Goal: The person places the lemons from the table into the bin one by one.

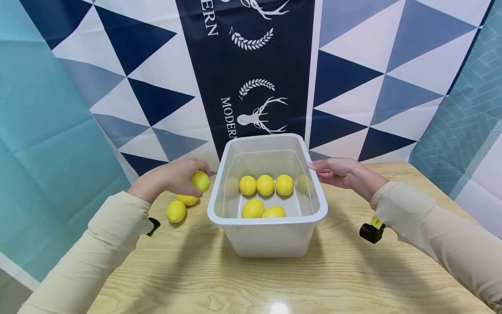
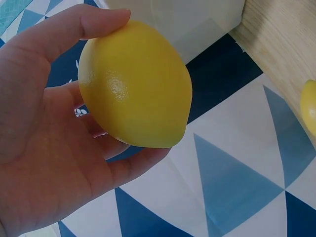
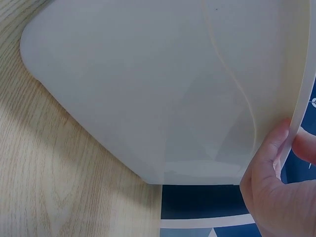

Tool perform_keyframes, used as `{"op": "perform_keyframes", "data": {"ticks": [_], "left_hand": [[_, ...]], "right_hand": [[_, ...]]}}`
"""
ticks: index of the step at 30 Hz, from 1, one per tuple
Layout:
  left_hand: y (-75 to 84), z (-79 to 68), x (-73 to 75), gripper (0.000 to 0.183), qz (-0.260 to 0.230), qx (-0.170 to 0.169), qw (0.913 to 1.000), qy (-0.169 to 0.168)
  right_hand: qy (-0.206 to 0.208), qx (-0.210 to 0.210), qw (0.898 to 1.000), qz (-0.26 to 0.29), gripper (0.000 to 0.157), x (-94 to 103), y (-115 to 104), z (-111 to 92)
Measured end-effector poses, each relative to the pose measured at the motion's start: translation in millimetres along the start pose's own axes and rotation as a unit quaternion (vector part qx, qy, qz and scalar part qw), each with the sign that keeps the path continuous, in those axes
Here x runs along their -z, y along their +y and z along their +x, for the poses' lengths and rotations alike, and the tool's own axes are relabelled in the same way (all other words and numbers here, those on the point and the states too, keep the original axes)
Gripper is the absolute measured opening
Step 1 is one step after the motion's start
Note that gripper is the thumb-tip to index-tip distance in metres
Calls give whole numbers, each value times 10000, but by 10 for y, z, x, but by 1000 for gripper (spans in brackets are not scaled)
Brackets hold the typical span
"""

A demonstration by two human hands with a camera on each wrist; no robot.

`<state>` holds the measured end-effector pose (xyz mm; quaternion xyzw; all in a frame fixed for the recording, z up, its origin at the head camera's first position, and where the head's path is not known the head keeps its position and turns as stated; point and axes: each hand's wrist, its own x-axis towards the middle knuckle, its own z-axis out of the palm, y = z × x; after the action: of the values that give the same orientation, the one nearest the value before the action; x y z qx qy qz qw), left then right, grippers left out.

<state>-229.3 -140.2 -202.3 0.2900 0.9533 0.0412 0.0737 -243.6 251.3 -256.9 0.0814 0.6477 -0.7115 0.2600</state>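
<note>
In the head view my left hand (image 1: 178,174) grips a yellow lemon (image 1: 200,180), held just left of the white plastic bin (image 1: 268,237). The left wrist view shows the thumb over the top of that lemon (image 2: 136,89) and the fingers curled beneath it. My right hand (image 1: 340,171) pinches the bin's right rim, with thumb and fingers on either side of the edge in the right wrist view. Inside the bin lie several lemons (image 1: 265,186). Below my left hand two more lemons (image 1: 176,212) rest on the table, one partly hidden by the hand.
The bin stands on a light wooden table (image 1: 176,279). Behind it hangs a patterned cloth (image 1: 255,65) with blue and white triangles and a dark printed strip. Teal fabric (image 1: 51,131) borders the left side.
</note>
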Motion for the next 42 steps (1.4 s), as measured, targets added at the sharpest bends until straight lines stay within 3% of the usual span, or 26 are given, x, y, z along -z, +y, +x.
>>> {"op": "perform_keyframes", "data": {"ticks": [20, 29, 42], "left_hand": [[135, 132, 104, 45, 103, -34, 9999, -124], [191, 277, 190, 46, 314, 199, 9989, -302], [358, 530, 268, 45, 492, 180, 9974, -492]], "right_hand": [[-14, -74, 10000, -40, 27, -14, -10, 4], [42, -99, 9999, -24, 25, -19, -21, 4], [1, -123, 9999, -26, 20, -17, -28, 2]]}}
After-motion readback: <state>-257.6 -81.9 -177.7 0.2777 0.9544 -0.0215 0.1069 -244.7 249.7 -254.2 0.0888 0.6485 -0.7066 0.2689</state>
